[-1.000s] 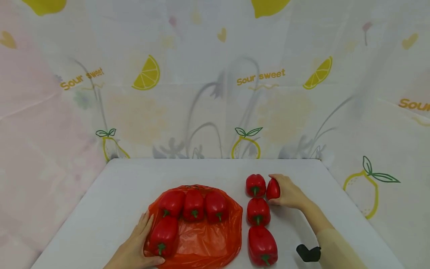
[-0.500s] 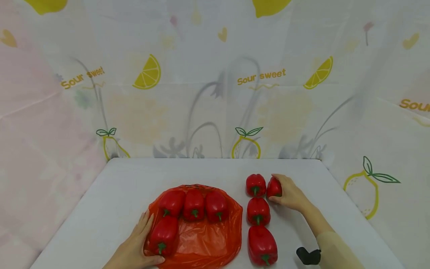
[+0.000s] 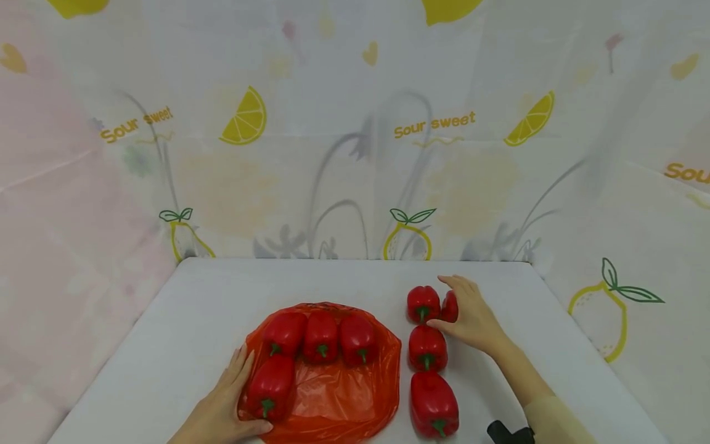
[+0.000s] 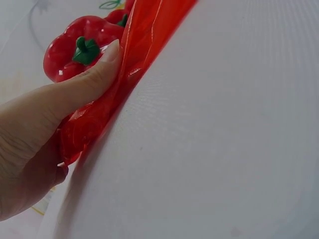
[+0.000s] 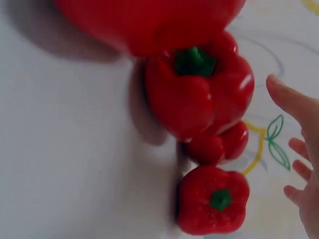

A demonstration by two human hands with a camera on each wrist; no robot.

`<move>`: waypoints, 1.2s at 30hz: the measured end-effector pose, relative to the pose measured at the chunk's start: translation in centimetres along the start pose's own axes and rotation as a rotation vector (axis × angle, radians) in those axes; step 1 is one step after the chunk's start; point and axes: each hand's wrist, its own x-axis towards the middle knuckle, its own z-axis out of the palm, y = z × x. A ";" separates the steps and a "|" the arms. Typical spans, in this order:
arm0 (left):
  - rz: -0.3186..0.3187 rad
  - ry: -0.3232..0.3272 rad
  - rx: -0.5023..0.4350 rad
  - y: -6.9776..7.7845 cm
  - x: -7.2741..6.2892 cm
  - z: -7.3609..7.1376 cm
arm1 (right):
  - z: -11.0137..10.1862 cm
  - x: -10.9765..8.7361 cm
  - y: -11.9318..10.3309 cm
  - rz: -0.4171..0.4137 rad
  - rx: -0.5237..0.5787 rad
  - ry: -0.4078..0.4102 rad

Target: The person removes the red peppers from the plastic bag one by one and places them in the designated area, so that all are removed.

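My left hand (image 3: 227,401) rests against the left side of a round, flattened orange-red plastic bag (image 3: 333,394), fingers straight and thumb at its near edge. In the left wrist view the thumb (image 4: 94,77) lies across the bag's edge, beside a red bell pepper (image 4: 79,47). Several red bell peppers lie on the bag. My right hand (image 3: 471,314) hovers with spread fingers by the rightmost pepper (image 3: 450,307), partly hiding it. In the right wrist view, this hand (image 5: 306,129) is apart from the row, with that pepper (image 5: 213,201) lowest.
Right of the bag stands a column of red peppers: the far one (image 3: 423,302), the middle one (image 3: 428,348) and the near one (image 3: 434,404). They are on a white table (image 3: 183,327), with a lemon-print cloth (image 3: 310,179) hanging behind it.
My right hand has let go of the rightmost pepper, spread its fingers and risen slightly toward the left. The left hand stays at the bag.
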 end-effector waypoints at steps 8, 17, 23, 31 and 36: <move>0.031 0.023 0.020 -0.1 -0.1 0.0 | -0.6 -0.7 -4.8 -0.078 0.091 0.136; 0.048 0.028 0.041 0.0 -0.2 -0.3 | -1.5 -1.5 -7.7 -0.229 0.276 0.208; 0.039 0.023 0.039 0.2 -0.1 -0.4 | -1.7 -1.8 -9.1 -0.290 0.330 0.198; 0.033 0.010 0.029 0.0 -0.1 -0.2 | -0.9 -1.7 -10.7 -0.389 0.276 0.200; 0.026 0.001 0.028 0.0 -0.2 -0.2 | 0.0 -1.5 -11.5 -0.415 0.307 0.189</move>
